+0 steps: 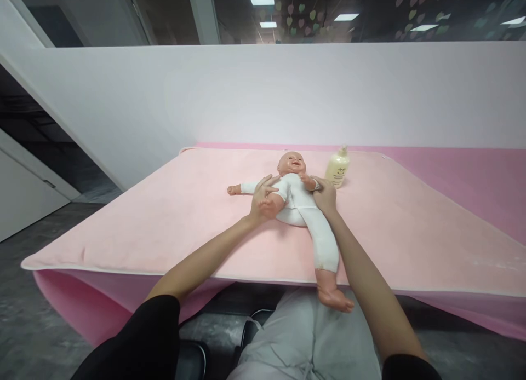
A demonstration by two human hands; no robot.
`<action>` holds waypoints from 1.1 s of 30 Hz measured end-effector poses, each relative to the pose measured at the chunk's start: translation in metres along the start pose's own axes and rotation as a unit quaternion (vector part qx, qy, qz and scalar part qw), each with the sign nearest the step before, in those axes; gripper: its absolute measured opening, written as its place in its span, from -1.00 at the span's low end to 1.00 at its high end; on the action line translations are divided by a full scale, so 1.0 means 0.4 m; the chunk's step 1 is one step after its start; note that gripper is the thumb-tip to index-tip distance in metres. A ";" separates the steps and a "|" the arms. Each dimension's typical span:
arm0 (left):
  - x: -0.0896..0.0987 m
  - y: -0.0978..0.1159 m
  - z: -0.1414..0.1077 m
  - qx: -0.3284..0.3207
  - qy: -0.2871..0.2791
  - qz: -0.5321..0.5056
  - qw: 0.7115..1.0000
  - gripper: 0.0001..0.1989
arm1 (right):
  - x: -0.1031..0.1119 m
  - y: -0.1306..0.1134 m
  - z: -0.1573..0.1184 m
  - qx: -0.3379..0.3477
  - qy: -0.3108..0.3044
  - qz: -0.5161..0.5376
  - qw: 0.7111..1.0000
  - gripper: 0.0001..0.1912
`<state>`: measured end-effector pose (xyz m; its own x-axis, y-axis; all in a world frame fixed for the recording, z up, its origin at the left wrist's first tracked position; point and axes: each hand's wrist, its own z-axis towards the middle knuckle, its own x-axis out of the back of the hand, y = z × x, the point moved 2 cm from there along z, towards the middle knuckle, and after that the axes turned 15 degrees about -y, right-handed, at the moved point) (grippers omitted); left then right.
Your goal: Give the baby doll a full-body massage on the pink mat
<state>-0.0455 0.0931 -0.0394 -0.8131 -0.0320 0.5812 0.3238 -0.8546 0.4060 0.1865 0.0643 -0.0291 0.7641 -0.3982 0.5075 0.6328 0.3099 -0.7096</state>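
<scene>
A baby doll (296, 199) with a white cloth body lies on its back on the pink padded mat (164, 216), head toward the wall. My left hand (263, 198) is wrapped round the doll's bent leg, which is folded up against its body. My right hand (324, 195) is closed round the doll's arm near the wrist, at the side of its chest. The other leg stretches toward me, its foot over the mat's front edge. Just beyond my right hand stands a pale yellow pump bottle (337, 167).
A white wall (329, 95) rises behind the mat, with glass above it. Darker pink cloth (464, 188) shows at the right and hangs below the front edge. Black chairs (191, 358) stand under the table by my legs.
</scene>
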 end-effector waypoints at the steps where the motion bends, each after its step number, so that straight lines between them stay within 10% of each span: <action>1: 0.010 0.006 0.000 -0.037 -0.007 0.009 0.999 -0.46 | 0.002 0.002 0.000 -0.025 0.022 0.044 0.998 -0.55; 9: 0.028 0.095 -0.023 -0.295 -0.034 0.070 0.952 -0.51 | 0.013 0.103 0.014 -0.210 0.158 0.243 0.934 -0.61; 17: 0.032 0.206 -0.038 -0.537 -0.027 0.184 0.823 -0.95 | 0.022 0.171 0.000 -0.278 0.167 0.285 0.902 -0.48; 21: 0.042 0.182 -0.015 -0.475 0.029 0.163 0.864 -0.89 | 0.029 0.132 -0.009 -0.267 0.173 0.200 0.927 -0.52; 26: 0.035 0.073 0.003 -0.246 0.064 0.113 0.960 -0.55 | 0.022 0.070 -0.010 -0.144 0.098 0.040 0.984 -0.66; 33: -0.009 0.011 0.010 -0.096 -0.048 0.046 0.993 -0.43 | 0.001 0.048 0.006 0.036 -0.031 -0.126 0.991 -0.39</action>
<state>-0.0392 0.0917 -0.0368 -0.7320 -0.0733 0.6774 0.2895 -0.9334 0.2119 0.1992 0.0722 -0.0414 0.5860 -0.4182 0.6941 0.8097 0.2690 -0.5215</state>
